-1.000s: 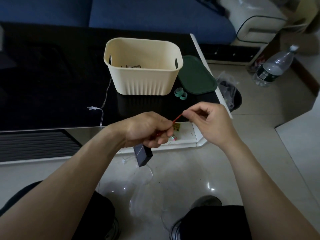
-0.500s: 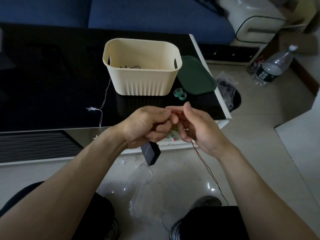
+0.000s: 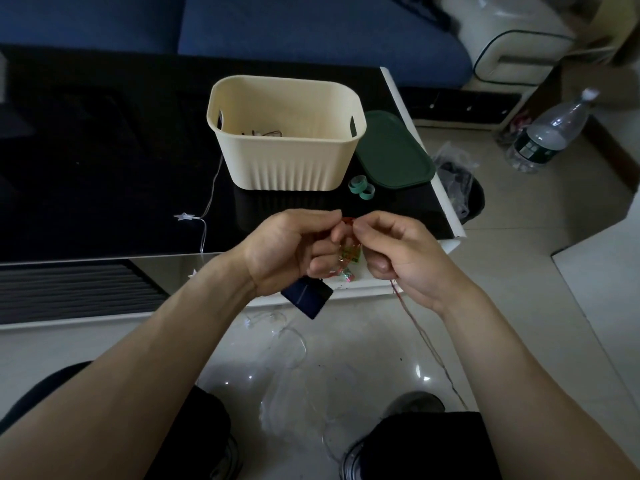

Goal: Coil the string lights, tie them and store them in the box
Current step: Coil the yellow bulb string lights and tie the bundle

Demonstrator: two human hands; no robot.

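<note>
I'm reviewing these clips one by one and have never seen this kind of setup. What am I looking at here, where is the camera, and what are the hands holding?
There is no machine: a person works with bare hands, and the one camera sits on their head, looking forward and down, so the arms enter from the bottom. The left hand and the right hand meet in the middle, both pinching a thin red wire of the string lights; it trails from the right hand toward the floor. A dark blue battery pack hangs below the left hand. On the black table stand a cream box with some wire inside, a green lid beside it and green tape rings. A white star light lies on the table, its clear wire running over the edge.
</note>
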